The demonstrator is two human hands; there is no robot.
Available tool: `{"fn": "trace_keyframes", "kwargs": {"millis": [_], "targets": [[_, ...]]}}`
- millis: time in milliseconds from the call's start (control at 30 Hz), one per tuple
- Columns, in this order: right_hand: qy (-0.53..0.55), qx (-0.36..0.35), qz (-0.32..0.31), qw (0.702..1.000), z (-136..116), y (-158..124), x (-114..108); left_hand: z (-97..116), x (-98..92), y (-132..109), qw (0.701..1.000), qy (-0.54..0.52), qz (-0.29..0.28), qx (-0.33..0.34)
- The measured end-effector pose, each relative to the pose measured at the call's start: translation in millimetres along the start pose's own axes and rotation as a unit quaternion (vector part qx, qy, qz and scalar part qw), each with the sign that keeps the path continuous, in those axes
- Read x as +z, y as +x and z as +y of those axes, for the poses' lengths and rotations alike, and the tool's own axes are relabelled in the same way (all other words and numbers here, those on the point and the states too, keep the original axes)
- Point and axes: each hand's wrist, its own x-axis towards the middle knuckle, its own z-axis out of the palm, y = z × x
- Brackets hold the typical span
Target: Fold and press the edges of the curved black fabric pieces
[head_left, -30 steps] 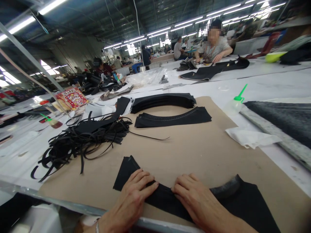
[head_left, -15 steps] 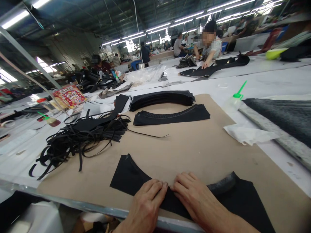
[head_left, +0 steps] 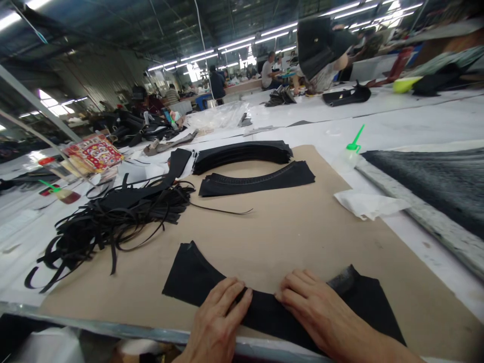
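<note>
A curved black piece of leather-like material (head_left: 264,307) lies along the near edge of the table, its concave side facing away from me. My left hand (head_left: 223,312) presses on that curved edge left of the middle, thumb and fingers bunched together. On the same edge, a short way to the right, my right hand (head_left: 310,297) pinches with its fingertips. Between the hands the edge looks folded down. Near the right end a greyish strip (head_left: 344,280) along the curve stands up. My palms cover part of the piece.
Brown paper (head_left: 264,237) covers the work area. Beyond lie a notched curved black piece (head_left: 260,179) and a stack of similar pieces (head_left: 242,154). Black strips (head_left: 113,217) are heaped left. A green-tipped bottle (head_left: 352,154) and white scrap (head_left: 368,204) sit right. A co-worker holds up black material (head_left: 317,45).
My hands have moved apart along the curved edge, baring more of the black piece between them. Across the table, the co-worker has lifted black material off the surface. The view has shifted slightly.
</note>
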Motion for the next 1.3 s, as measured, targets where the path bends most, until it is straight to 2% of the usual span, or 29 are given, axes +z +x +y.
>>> {"fn": "trace_keyframes", "kwargs": {"millis": [133,200,300,400,533,600,700,833,900,1033,1300], "targets": [[-0.006,-0.004,-0.002,1.0,0,0,1,11,0.2,14,0.998,-0.058,0.011,-0.024],[-0.008,-0.007,0.002,1.0,2,0,3,17,4.6,19,0.997,-0.08,0.013,-0.008],[-0.008,-0.013,0.014,1.0,4,-1,5,23,12.7,20,0.997,-0.06,0.028,0.032],[-0.012,-0.015,0.021,1.0,3,-3,5,20,14.2,16,0.997,-0.03,0.02,0.069],[-0.02,-0.008,0.025,0.999,-7,1,12,5,3.1,13,0.995,-0.041,-0.006,0.087],[-0.033,-0.01,0.043,0.998,-13,8,20,-5,-4.6,13,0.995,-0.059,-0.019,0.073],[-0.062,-0.013,0.093,0.994,-20,22,36,-14,-13.5,13,0.994,-0.101,-0.026,0.016],[-0.075,-0.007,0.113,0.991,-22,32,46,-5,-11.8,14,0.987,-0.14,-0.039,-0.071],[-0.073,-0.008,0.102,0.992,-21,31,44,5,-5.4,13,0.988,-0.13,-0.036,-0.081],[-0.06,-0.011,0.089,0.994,-19,22,38,17,5.4,4,0.998,-0.054,-0.004,-0.035],[-0.019,0.013,0.034,0.999,-10,-1,19,14,2.6,-3,0.999,0.039,-0.004,0.026]]}}
